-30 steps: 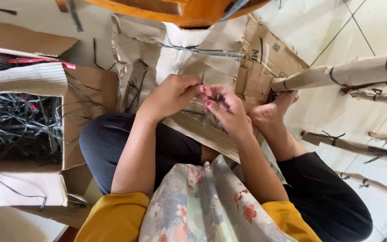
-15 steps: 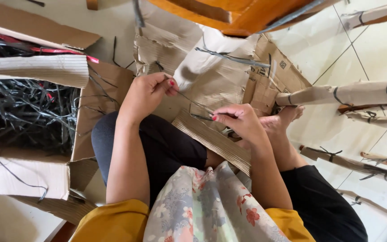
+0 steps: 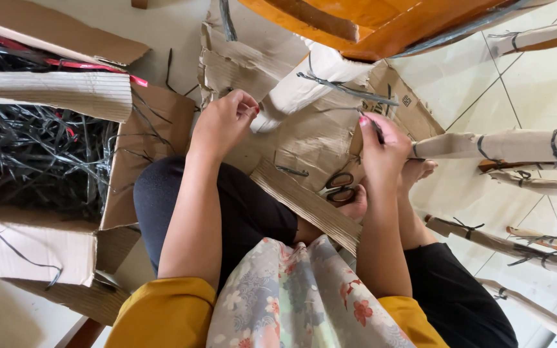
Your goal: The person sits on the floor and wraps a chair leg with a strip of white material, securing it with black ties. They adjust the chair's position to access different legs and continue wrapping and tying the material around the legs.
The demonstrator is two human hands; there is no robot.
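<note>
My left hand (image 3: pixel 224 122) is raised over the brown cardboard sheet (image 3: pixel 311 138), fingertips pinched together on the end of a thin black strap. My right hand (image 3: pixel 381 148) is closed around the other end of the black strap (image 3: pixel 375 127), near the sheet's right edge. A white-wrapped furniture leg (image 3: pixel 304 84) lies between the hands, with another dark strap (image 3: pixel 349 90) tied across it. Scissors (image 3: pixel 340 188) with brown handles lie on the cardboard just below my right hand. A strip of corrugated cardboard (image 3: pixel 307 206) rests over my lap.
An open cardboard box (image 3: pixel 53 96) full of black straps (image 3: pixel 33 154) stands at the left. Cardboard-wrapped wooden legs tied with straps (image 3: pixel 517 145) lie on the tiled floor at the right. An orange wooden furniture piece (image 3: pixel 381 22) is overhead.
My hands were together at the middle of the cardboard; they have drawn apart, the left going left and the right going right, pulling the strap out. The view tilted down slightly.
</note>
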